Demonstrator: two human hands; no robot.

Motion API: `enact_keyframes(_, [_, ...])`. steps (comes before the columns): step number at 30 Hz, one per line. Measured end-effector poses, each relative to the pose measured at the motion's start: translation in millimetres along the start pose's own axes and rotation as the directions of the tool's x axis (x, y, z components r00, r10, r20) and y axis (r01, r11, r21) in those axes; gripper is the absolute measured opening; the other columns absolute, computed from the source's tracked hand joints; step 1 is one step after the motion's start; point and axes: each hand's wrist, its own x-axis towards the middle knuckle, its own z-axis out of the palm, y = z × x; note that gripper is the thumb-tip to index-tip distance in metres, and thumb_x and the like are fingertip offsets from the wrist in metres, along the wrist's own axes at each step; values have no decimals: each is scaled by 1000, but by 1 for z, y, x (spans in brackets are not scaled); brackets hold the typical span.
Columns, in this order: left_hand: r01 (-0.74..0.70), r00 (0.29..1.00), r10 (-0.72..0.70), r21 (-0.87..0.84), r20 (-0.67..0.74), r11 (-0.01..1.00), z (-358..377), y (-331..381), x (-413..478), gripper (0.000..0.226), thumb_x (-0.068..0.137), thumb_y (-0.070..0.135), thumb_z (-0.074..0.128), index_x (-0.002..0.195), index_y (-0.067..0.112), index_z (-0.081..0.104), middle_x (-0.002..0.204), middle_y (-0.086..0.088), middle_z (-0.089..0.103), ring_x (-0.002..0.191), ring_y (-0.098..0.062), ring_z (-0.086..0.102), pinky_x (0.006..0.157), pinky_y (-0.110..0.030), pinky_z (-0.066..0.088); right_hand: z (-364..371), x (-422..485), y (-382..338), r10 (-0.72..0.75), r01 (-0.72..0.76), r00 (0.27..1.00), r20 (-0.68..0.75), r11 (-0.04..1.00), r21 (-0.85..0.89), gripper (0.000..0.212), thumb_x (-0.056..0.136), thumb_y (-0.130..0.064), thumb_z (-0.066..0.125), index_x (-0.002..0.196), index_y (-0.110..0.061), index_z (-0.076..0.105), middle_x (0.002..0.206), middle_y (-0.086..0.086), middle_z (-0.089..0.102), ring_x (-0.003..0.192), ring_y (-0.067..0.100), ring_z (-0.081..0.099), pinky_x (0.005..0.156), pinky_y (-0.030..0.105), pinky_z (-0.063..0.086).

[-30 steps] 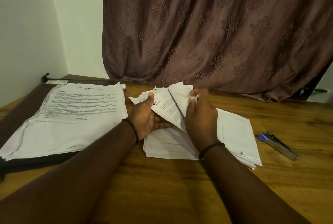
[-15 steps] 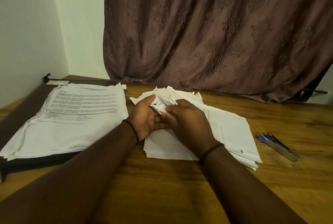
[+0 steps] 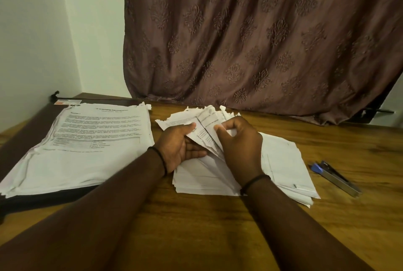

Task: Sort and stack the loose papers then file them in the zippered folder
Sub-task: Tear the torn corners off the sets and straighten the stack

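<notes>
Clasping a fan of ragged sheets (image 3: 206, 123) from below, the left hand (image 3: 177, 146) is holding them above the paper pile (image 3: 283, 161) while the right hand (image 3: 239, 148) is pinching their edge

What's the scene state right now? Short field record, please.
left hand: grips the raised far end of the loose papers
right hand: pinches sheets of the same pile
sorted stack: lies on the dark folder, left of the pile
stapler: on the table, right of the pile, untouched
</notes>
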Motion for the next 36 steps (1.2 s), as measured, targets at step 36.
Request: enact_keyframes(36, [-58, 997, 58, -1, 49, 998, 0, -2, 2, 20, 99, 4, 41, 114, 1, 54, 93, -20, 73, 77, -29, 72, 74, -42, 59, -16, 0, -1, -171, 150, 965, -199, 982, -113, 29, 99, -17, 52, 127, -23, 48, 110, 5, 68, 88, 19, 66, 68, 22, 45])
